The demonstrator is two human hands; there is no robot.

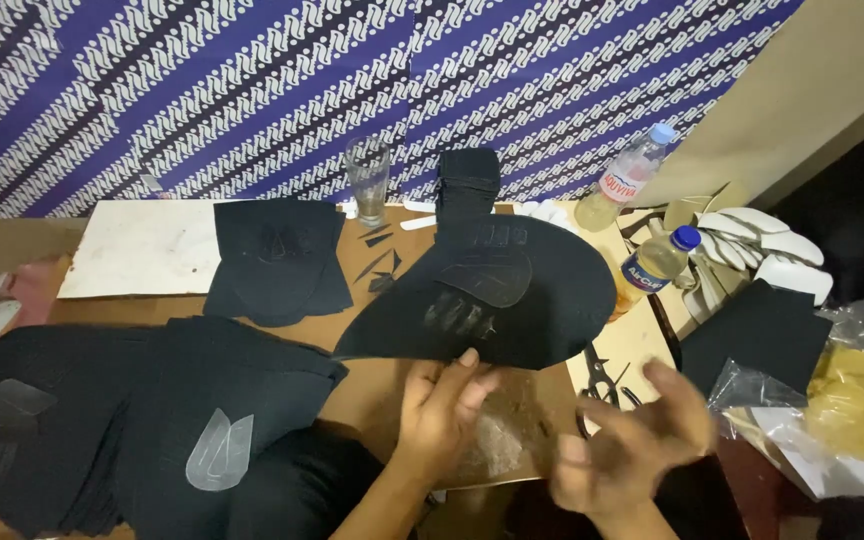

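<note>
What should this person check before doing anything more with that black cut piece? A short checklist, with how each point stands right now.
1. Left hand grips the black cut piece by its near edge: ok.
2. Right hand free, fingers spread, touching nothing: ok, though blurred.
3. Clear template lying on the piece: ok; whether it is fixed, cannot tell.
4. Scissors within reach beside the right hand: ok.
5. Drinking glass and two bottles stand close behind the piece: not ok, could be knocked.
6. Stacks of black pieces at left: ok.
</note>
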